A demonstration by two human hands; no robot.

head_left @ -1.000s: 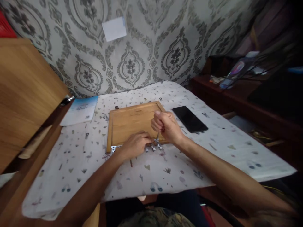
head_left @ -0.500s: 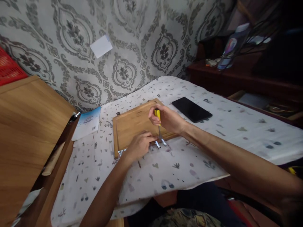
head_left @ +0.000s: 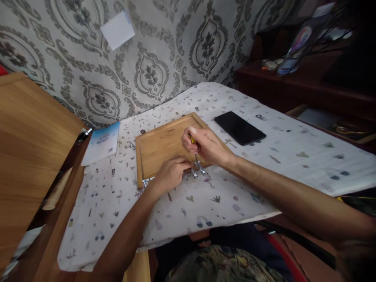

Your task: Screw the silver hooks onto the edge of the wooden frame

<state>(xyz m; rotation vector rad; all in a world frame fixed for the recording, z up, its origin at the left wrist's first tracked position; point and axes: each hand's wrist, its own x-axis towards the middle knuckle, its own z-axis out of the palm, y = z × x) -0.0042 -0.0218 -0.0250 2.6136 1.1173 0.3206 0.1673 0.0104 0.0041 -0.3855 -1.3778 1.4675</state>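
Note:
My right hand (head_left: 204, 147) is wrapped round the yellow handle of a screwdriver (head_left: 191, 138). Its thin shaft points down at a metal fitting (head_left: 199, 166), like a hinge, at the near edge of a framed wooden panel (head_left: 161, 143). My left hand (head_left: 172, 174) lies over that same edge, fingers drawn together beside the fittings; what its fingertips press or pinch is hidden. Close by, another metal fitting (head_left: 193, 173) sticks out past the edge. At the panel's near left corner a further metal piece (head_left: 146, 182) shows.
A black phone (head_left: 239, 127) lies right of the panel on the patterned white cloth (head_left: 217, 211). To the left are a blue and white booklet (head_left: 102, 143) and a large wooden board (head_left: 32, 156). A bottle (head_left: 299, 43) stands on the dark furniture at the back right.
My right fist has closed further over the screwdriver handle, with the thumb now on top. My left hand stays at the panel edge. The whole view has shifted slightly.

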